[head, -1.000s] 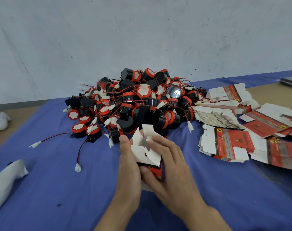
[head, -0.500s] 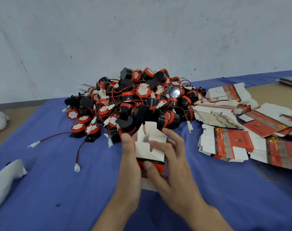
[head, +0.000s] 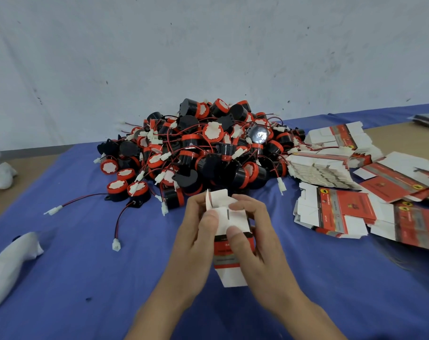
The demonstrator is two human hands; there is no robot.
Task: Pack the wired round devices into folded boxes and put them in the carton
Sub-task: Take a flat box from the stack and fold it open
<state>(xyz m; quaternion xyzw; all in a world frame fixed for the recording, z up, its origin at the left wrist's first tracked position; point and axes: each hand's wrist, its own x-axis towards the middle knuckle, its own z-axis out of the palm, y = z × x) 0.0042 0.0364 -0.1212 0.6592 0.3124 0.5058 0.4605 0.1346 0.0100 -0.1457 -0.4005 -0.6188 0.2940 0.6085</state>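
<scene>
While the box (head: pixel 229 244) is only half formed, its white end flaps stand loose at the top. A flap tucked out of order or pressed off its crease could buckle or tear, and an end that fails to lock would likely let a device drop through. Box held upright above the cloth (head: pixel 86 266), just in front of the devices (head: pixel 203 153), between both hands. Left hand (head: pixel 198 231) grips the left side, thumb pressing a white flap. Right hand (head: pixel 255 241) grips the right side, thumb flat on the front panel, forefinger curled over the top flap. Fingers behind the box are hidden. Flat boxes (head: pixel 336 212) lie to the right; no carton in view.
</scene>
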